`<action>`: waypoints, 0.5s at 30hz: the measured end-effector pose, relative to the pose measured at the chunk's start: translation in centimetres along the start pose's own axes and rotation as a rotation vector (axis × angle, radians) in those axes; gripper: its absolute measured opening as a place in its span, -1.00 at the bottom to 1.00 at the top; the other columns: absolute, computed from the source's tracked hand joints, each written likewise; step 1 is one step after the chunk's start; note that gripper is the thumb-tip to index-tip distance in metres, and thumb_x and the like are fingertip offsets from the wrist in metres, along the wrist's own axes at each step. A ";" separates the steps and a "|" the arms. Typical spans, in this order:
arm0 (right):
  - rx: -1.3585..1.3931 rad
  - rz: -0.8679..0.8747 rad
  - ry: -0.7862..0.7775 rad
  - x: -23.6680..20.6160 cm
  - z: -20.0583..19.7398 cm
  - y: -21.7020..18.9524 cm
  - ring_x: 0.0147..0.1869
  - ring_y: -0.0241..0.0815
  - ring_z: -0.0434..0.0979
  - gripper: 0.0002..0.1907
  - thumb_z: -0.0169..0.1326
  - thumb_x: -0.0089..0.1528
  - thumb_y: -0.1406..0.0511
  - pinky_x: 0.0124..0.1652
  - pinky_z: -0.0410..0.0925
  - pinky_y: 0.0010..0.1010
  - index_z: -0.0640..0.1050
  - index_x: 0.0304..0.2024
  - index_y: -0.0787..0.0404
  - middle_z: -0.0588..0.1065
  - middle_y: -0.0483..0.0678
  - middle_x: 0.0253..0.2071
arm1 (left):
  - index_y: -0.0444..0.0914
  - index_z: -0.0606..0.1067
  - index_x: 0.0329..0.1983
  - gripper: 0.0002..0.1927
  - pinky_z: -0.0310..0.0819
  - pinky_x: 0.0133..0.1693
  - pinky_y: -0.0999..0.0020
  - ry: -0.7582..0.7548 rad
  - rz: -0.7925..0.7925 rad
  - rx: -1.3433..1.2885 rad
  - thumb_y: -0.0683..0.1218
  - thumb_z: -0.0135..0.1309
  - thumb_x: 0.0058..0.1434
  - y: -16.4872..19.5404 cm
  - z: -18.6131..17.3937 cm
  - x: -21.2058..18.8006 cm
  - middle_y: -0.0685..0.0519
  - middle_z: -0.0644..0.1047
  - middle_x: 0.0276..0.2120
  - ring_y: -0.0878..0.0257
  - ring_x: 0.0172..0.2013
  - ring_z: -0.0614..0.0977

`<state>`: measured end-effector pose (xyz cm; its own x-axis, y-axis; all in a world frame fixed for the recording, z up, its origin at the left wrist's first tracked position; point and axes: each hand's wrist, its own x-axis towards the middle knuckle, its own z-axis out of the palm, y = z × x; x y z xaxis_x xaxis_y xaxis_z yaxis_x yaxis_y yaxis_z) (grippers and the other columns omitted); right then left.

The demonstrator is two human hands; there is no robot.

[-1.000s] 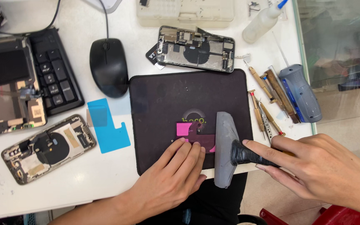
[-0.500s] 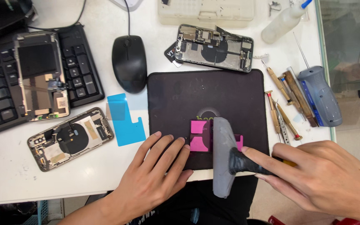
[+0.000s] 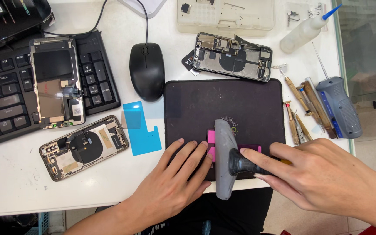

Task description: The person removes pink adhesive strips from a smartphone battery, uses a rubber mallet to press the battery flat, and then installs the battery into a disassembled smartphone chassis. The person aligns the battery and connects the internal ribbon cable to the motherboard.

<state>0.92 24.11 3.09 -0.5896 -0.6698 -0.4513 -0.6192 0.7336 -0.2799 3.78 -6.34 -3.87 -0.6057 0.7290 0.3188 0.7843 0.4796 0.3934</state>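
My right hand (image 3: 327,178) grips the black handle of a grey roller (image 3: 224,159), its head pressed across a pink strip (image 3: 212,137) on the dark mat (image 3: 223,104). My left hand (image 3: 175,174) lies flat just beside it, fingertips touching the pink. A blue film (image 3: 142,128) sits left of my left hand, screwdrivers (image 3: 301,109) above my right.

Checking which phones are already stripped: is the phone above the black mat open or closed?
Open. The phone lies without a cover, its boards, round coil and connectors exposed, just beyond the black mat.
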 end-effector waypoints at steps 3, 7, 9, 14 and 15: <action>-0.016 0.055 -0.109 0.4 0.0 -0.2 -0.68 -0.22 0.48 -0.33 0.09 0.24 0.08 -0.61 0.34 -0.31 0.39 0.42 -0.04 0.46 -0.15 -0.36 | -0.47 0.46 0.19 -0.44 0.21 0.28 -0.15 0.011 -0.035 -0.042 0.03 0.17 0.27 0.1 -0.1 -0.1 -0.31 0.40 0.19 -0.16 0.22 0.42; 0.004 0.141 -0.103 -0.1 -0.7 -0.4 -0.66 -0.23 0.49 -0.30 0.10 0.20 0.08 -0.57 0.37 -0.34 0.39 0.43 -0.11 0.47 -0.19 -0.36 | -0.51 0.45 0.19 -0.41 0.19 0.29 -0.15 0.013 -0.022 -0.038 0.02 0.18 0.27 -0.3 -0.2 -0.2 -0.30 0.39 0.21 -0.15 0.24 0.41; -0.024 0.168 -0.134 0.0 -0.9 -0.4 -0.63 -0.25 0.49 -0.29 0.09 0.21 0.07 -0.54 0.38 -0.35 0.37 0.44 -0.13 0.47 -0.21 -0.36 | -0.53 0.44 0.18 -0.40 0.18 0.30 -0.16 0.020 -0.032 -0.033 0.03 0.19 0.26 -0.4 -0.2 -0.3 -0.30 0.39 0.22 -0.15 0.24 0.41; -0.067 0.116 -0.160 1.0 -0.8 -0.7 -0.59 -0.19 0.48 -0.29 0.07 0.24 0.05 -0.50 0.39 -0.31 0.35 0.47 -0.12 0.47 -0.18 -0.35 | -0.54 0.43 0.17 -0.38 0.15 0.31 -0.17 0.005 -0.048 -0.060 0.05 0.19 0.26 -0.1 -0.1 -0.3 -0.31 0.39 0.20 -0.16 0.25 0.40; -0.055 0.107 -0.151 1.0 -0.9 -0.9 -0.59 -0.17 0.48 -0.30 0.07 0.24 0.05 -0.50 0.39 -0.30 0.35 0.46 -0.10 0.47 -0.17 -0.35 | -0.53 0.44 0.17 -0.39 0.15 0.32 -0.17 0.005 -0.052 -0.065 0.05 0.20 0.26 0.0 0.0 -0.2 -0.31 0.39 0.20 -0.16 0.24 0.40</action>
<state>0.38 22.70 3.63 -0.5712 -0.5608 -0.5993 -0.5875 0.7893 -0.1787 3.89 -6.56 -3.93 -0.6461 0.7014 0.3009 0.7416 0.4838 0.4647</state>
